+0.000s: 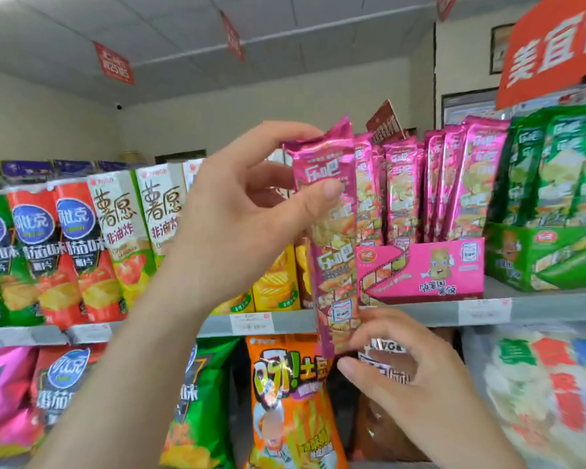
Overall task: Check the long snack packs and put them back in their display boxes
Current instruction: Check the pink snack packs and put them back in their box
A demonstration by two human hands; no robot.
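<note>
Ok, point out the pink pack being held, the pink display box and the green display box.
pink pack (334, 262): head view, middle of its printed front.
pink display box (433, 267): head view, front panel at the cartoon figure.
green display box (542, 257): head view, front panel.

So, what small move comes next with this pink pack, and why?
Probably lift the pink snack pack right, over the pink display box: the left hand pinches its top, the right hand its bottom end, and it stands upright just left of that box.
</note>
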